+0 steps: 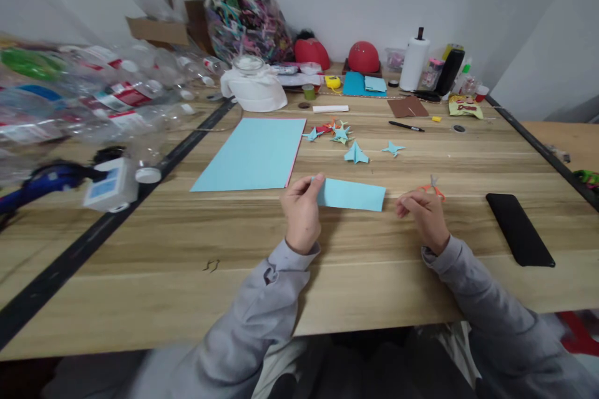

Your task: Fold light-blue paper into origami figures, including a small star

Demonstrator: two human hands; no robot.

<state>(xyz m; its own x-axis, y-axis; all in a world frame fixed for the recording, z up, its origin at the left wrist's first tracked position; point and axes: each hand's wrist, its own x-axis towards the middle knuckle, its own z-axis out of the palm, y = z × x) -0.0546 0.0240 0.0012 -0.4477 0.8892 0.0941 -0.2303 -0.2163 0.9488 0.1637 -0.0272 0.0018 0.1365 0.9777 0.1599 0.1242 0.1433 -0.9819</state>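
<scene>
My left hand [302,209] pinches the left end of a small light blue paper strip [353,194] that lies on the wooden table [187,262]. My right hand [423,212] rests just right of the strip with its fingers curled, beside small orange-handled scissors [433,187]; whether it grips them is unclear. A larger light blue sheet [253,153] lies behind my left hand. Several folded blue and red paper shapes [349,140] sit further back.
A black phone [519,229] lies at the right. A black pen [406,126] and brown card [407,106] are behind. Empty plastic bottles [93,100] crowd the left; a paper towel roll [414,62], red caps [364,57] and a bag of clutter line the back.
</scene>
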